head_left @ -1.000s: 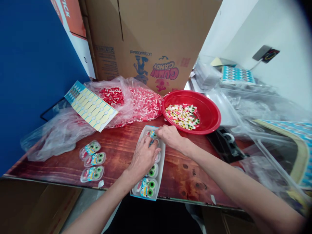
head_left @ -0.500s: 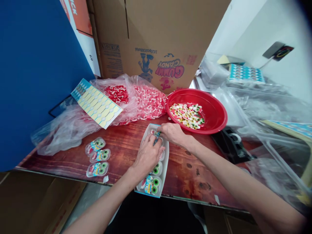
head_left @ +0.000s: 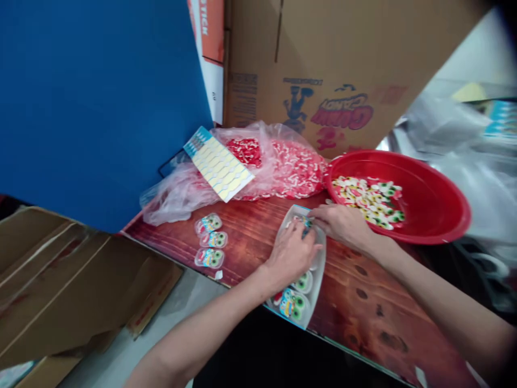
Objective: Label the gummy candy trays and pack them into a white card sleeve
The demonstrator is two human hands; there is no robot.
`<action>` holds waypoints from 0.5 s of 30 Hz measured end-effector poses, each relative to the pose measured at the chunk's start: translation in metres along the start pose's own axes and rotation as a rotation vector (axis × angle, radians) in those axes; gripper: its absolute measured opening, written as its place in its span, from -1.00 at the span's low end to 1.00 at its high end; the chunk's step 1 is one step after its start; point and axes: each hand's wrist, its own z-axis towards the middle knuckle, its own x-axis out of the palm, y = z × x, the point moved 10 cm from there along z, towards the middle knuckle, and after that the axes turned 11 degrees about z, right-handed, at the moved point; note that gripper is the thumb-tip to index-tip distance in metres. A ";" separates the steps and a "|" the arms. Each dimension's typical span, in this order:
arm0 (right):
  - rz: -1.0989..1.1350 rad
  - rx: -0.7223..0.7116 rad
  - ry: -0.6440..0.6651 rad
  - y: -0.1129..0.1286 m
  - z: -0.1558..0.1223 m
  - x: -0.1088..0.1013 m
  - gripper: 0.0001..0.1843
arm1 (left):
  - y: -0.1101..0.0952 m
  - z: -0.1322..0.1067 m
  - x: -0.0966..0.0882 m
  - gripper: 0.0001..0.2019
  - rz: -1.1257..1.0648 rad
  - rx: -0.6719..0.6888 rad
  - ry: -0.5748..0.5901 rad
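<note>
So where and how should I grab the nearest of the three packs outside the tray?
I'd pinch the nearest pack by its left and right edges, coming from the near side: it lies flat, table shows beside both edges, and another pack sits close behind.

Big brown carton (head_left: 339, 43), its print (head_left: 343, 112) upside down to me.
To its left I see a blue panel (head_left: 97, 97); in front, a clear bag (head_left: 177, 195) of red-and-white candy (head_left: 294, 167), a sticker sheet (head_left: 220, 167) atop it; front right, a red basin (head_left: 432, 199).
</note>
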 end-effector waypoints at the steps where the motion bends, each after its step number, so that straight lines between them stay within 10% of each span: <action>1: 0.033 0.002 -0.046 0.004 0.001 -0.010 -0.72 | 0.001 0.000 -0.005 -0.63 -0.010 -0.001 -0.013; 7: 0.214 -0.122 -0.088 0.078 0.023 -0.036 -0.76 | 0.075 -0.039 -0.049 -0.72 -0.019 -0.219 -0.123; 11: 0.255 -0.329 0.107 0.158 0.050 0.003 -0.74 | 0.186 -0.108 -0.067 -0.64 0.144 -0.578 -0.169; 15: 0.276 -0.465 0.217 0.232 0.086 0.043 -0.68 | 0.260 -0.146 -0.047 -0.57 0.147 -0.690 0.009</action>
